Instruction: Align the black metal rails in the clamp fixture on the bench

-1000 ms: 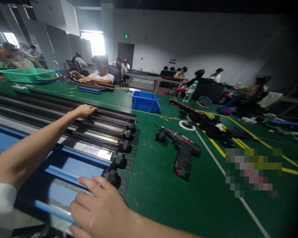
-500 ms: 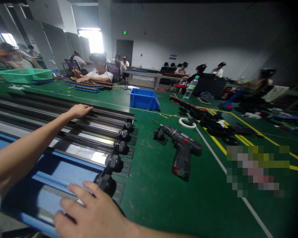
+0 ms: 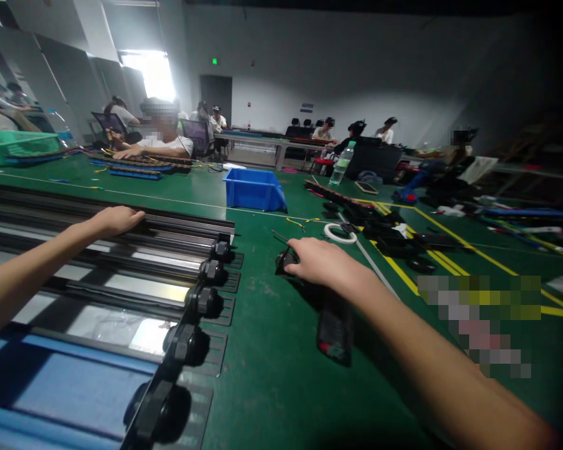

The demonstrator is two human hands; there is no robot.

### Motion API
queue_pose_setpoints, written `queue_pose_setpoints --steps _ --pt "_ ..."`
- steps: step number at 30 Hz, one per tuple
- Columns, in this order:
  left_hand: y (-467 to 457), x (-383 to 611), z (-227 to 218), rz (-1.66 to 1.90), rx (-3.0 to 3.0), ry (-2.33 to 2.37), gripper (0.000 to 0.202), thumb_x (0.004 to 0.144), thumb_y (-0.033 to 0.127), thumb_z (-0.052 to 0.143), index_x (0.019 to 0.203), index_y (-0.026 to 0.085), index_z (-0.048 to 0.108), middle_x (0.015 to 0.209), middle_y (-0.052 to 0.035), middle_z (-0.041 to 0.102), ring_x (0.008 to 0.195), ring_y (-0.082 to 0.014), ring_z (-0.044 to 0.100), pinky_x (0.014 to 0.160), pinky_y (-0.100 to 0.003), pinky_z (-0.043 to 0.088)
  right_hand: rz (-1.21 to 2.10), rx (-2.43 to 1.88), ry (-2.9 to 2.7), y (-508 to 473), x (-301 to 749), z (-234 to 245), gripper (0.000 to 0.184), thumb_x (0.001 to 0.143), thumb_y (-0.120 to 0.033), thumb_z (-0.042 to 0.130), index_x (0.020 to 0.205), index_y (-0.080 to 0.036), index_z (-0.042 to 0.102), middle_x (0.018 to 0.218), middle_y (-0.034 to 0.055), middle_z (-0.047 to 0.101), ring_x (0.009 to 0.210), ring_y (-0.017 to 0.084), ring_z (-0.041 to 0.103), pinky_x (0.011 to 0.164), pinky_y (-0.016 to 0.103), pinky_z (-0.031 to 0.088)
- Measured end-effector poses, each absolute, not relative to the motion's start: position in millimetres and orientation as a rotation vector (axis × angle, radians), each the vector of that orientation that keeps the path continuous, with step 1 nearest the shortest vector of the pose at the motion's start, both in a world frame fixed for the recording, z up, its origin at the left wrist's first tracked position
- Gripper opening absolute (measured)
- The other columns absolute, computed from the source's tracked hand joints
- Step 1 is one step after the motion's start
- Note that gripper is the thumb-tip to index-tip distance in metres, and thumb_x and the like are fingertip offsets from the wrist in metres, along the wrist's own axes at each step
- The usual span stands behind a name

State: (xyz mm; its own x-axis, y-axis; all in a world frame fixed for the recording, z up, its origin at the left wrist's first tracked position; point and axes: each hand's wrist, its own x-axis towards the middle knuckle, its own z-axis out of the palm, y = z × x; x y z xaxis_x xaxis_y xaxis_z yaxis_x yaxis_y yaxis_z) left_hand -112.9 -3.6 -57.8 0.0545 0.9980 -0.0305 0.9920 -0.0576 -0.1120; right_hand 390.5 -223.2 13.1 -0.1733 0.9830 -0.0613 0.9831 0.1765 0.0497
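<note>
My left hand (image 3: pixel 118 220) is closed over the farthest of several long black metal profiles (image 3: pixel 182 226), its fingertips partly hidden. The profiles lie side by side, and each end plate carries a black cable gland (image 3: pixel 209 302). My right hand (image 3: pixel 321 257) reaches across a black cordless drill (image 3: pixel 335 331) lying on the table and covers most of its body. The thumb and fingers close around a loose black cable gland on an end plate (image 3: pixel 281 264), near the drill's bit. The drill's grip and its red-marked base show below my wrist.
A blue bin (image 3: pixel 254 189) stands beyond the profiles on the green table (image 3: pixel 263 387). A white ring-shaped roll (image 3: pixel 340 234), black parts (image 3: pixel 385 231) and a bottle (image 3: pixel 342 164) are at the right. A green basket (image 3: pixel 19 147) sits far left. A person (image 3: pixel 162 140) works opposite.
My right hand has left the near profile ends and moved right and forward to the loose cable gland, passing over the drill. My left hand stays on the far profile. The view has shifted right.
</note>
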Motion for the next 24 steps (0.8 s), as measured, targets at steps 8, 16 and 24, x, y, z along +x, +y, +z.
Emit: queue_pose_setpoints --steps 8,16,24 --pt "-1.5 -109.9 -60.6 0.201 -2.203 -2.179 0.075 0.094 0.058 0.018 0.114 0.010 0.072 0.102 -0.0211 0.072 0.101 -0.0388 0.066 0.081 -0.036 0.044 -0.227 1.726 2.596 -147.0 377.6 -3.0 0.047 0.080 -0.030 0.074 0.125 -0.017 0.067 0.119 0.0134 0.071 0.105 0.029 0.069 0.082 0.033 0.051" --pt "-6.2 -111.8 -58.9 0.112 -2.228 -2.183 0.071 0.093 0.060 0.023 0.099 0.012 0.075 0.088 -0.0145 0.072 0.087 -0.0311 0.066 0.074 -0.030 0.044 -0.507 1.577 2.936 -90.2 344.6 -31.6 0.069 0.082 -0.031 0.074 0.144 -0.012 0.051 0.130 0.0166 0.065 0.112 0.029 0.065 0.095 0.037 0.049" --pt "-10.2 -112.2 -60.4 -0.013 -2.251 -2.191 0.070 0.090 0.064 0.029 0.099 0.013 0.075 0.066 -0.0069 0.065 0.071 -0.0247 0.061 0.064 -0.026 0.037 -0.816 1.623 3.087 -91.9 357.9 -61.6 0.077 0.083 -0.031 0.075 0.149 -0.011 0.042 0.107 0.0115 0.070 0.089 0.022 0.065 0.079 0.034 0.051"
